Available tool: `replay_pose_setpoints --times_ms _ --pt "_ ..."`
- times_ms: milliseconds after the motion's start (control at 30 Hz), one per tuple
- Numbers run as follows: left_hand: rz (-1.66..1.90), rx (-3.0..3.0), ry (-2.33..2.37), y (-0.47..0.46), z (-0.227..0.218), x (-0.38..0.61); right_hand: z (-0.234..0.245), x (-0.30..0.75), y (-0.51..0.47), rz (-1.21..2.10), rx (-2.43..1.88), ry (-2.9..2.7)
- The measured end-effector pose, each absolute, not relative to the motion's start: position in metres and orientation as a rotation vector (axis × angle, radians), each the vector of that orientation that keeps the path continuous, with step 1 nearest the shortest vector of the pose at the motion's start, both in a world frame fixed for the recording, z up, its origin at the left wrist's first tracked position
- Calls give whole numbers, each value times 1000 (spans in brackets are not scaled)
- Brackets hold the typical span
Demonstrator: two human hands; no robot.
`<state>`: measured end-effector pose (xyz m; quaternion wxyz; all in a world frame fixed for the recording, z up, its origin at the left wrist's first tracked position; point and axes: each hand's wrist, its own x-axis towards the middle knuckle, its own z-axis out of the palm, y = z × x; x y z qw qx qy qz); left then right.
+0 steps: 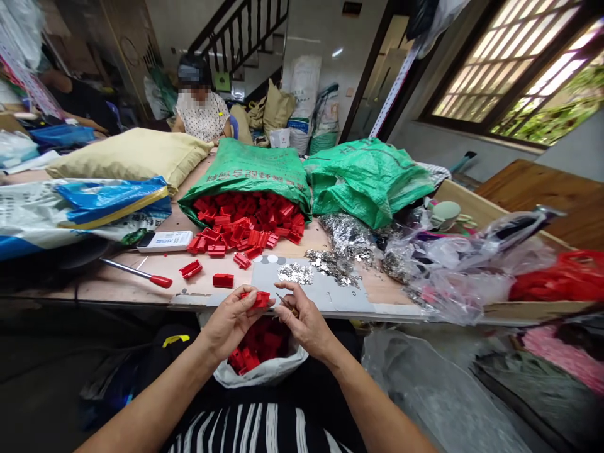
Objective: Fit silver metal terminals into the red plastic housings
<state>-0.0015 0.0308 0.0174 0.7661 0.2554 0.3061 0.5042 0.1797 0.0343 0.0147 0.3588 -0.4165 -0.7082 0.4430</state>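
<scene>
My left hand point(229, 319) pinches a small red plastic part point(260, 300) above the table's front edge. Just to its right, my right hand point(309, 319) is closed round a thin pointed metal tool point(285, 303), whose tip faces the part; its exact kind is mostly hidden by the fingers. Below both hands a white bag point(283, 370) in my lap holds more red parts point(246, 358). Beyond my fingers, small silvery metal pieces point(296, 273) lie on a grey sheet point(268, 283). Loose red parts point(223, 280) rest to the left of it.
A green woven sack point(257, 167) spills red parts onto the table. Clear bags point(443, 264) and a second green sack point(368, 179) crowd the right. At left lie a red-handled rod point(160, 280), a white box point(170, 241) and a beige sack point(132, 154). A person point(201, 113) sits opposite.
</scene>
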Motion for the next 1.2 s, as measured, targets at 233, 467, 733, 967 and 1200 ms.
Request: replay_pose_setpoints --times_ms 233,467,733,967,1200 --pt "1117 324 619 19 23 7 21 170 34 1091 -1136 -1859" --pt "1173 283 665 7 19 15 11 167 25 817 -1180 -1981" --pt "1123 326 831 10 6 4 4 185 29 960 -1194 -2022" --pt "1161 289 916 13 -1 -8 1 237 87 399 -1711 -2039" --pt "1184 203 883 15 -5 -6 4 239 125 333 -1831 -2133"
